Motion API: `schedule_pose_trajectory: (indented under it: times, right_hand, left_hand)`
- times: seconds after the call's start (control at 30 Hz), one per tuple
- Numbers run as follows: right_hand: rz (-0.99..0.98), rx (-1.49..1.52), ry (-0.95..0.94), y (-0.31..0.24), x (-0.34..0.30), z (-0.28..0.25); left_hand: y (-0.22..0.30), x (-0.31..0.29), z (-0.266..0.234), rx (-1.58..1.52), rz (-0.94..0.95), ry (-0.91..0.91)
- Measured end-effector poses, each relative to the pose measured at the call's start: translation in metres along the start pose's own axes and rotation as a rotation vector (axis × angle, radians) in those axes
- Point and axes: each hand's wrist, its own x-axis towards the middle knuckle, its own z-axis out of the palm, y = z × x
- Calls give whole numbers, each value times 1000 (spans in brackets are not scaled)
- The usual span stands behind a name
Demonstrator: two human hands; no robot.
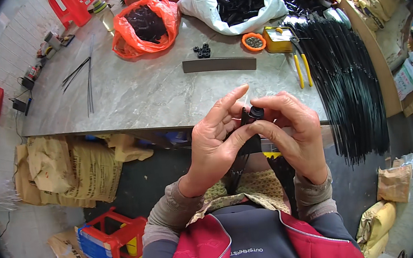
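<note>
In front of my chest, just off the table's near edge, both hands meet around a small black plastic part (256, 113) with a round, knob-like end. My left hand (217, 135) pinches it from the left with the thumb, while its index finger sticks out upward. On the other side, the thumb and index finger of my right hand (295, 129) press against the round end. My fingers hide much of the part, and its lower portion is hard to make out. Beyond the hands a flat dark bar (219, 65) lies on the grey table (146, 92), with a cluster of small black pieces (202, 51) behind it.
Yellow-handled pliers (302, 64) lie beside a large bundle of black rods (349, 87) overhanging the table's right side. An orange bowl (253, 42) of small bits stands by a yellow container (276, 38). Behind are a red bag (168, 36) and white sack (198, 7) of black parts.
</note>
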Motion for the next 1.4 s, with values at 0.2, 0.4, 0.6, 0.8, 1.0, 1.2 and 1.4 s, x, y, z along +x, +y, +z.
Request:
schedule_pose_trajectory:
  times: [0.2,0.4,0.6,0.8,1.0,1.2,1.4]
  right_hand:
    - [1,2,31,4,-10,-13]
    - [2,70,31,5,-14,-15]
    - [90,84,-23,0,-16,-21]
    - [178,290,-23,3,-16,-25]
    - [120,309,-52,7,-15,-27]
    - [170,248,7,5,-19,-24]
    - [109,283,-3,6,-21,-26]
  left_hand:
    - [4,4,-1,-281,-188,-63]
    - [-7,2,0,-442,-313,-25]
    - [-10,-2,4,-403,-273,-26]
    - [-10,-1,12,-338,-270,20]
    - [-23,0,10,-357,-267,-16]
    - [-34,-2,12,-464,-348,-49]
    - [-36,-5,18,-662,-388,-9]
